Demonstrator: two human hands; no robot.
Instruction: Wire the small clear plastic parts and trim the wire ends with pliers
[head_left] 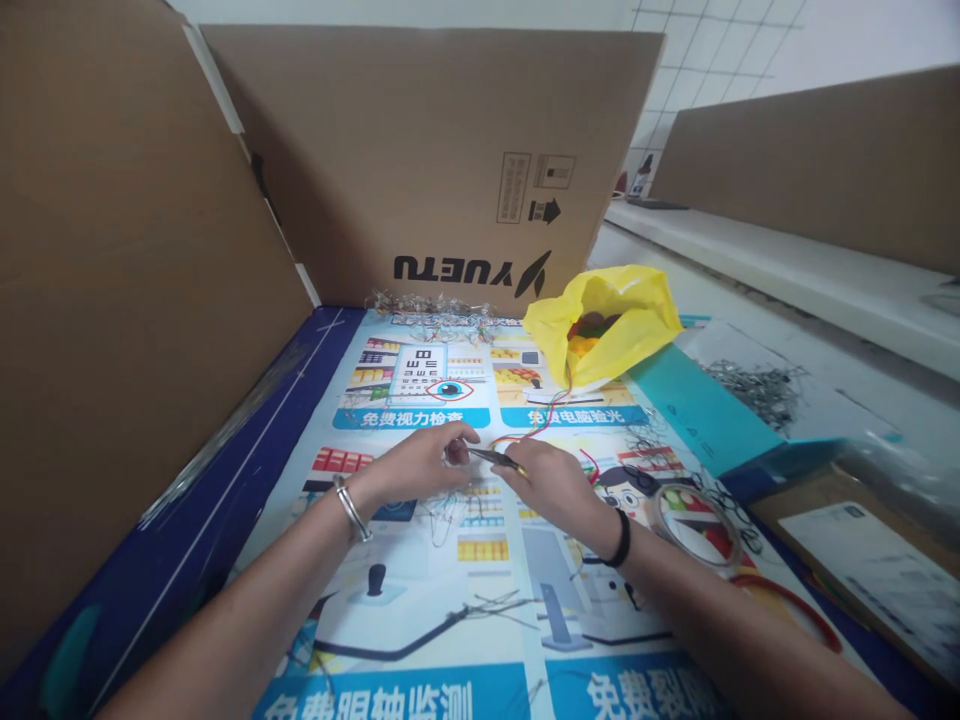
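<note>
My left hand [442, 457] is raised over the poster-covered table, its thumb and fingers pinched together. What they grip is too small to make out. In my right hand [551, 485] is a pair of dark, pointed tweezers [499, 460], with the tip reaching left to my left fingertips. Thin red, yellow and green cords [551, 408] run from the mouth of a yellow plastic bag [637, 310] down to near my right hand. Fine loose wires [442, 512] lie beneath my left hand.
Tall cardboard panels [420, 140] close off the back and left. A roll of clear tape [697, 525] and dark wire loops sit right of my right wrist. A pile of thin wire bits [757, 392] and an open box [847, 500] are farther right. Cut wires [487, 607] lie in front.
</note>
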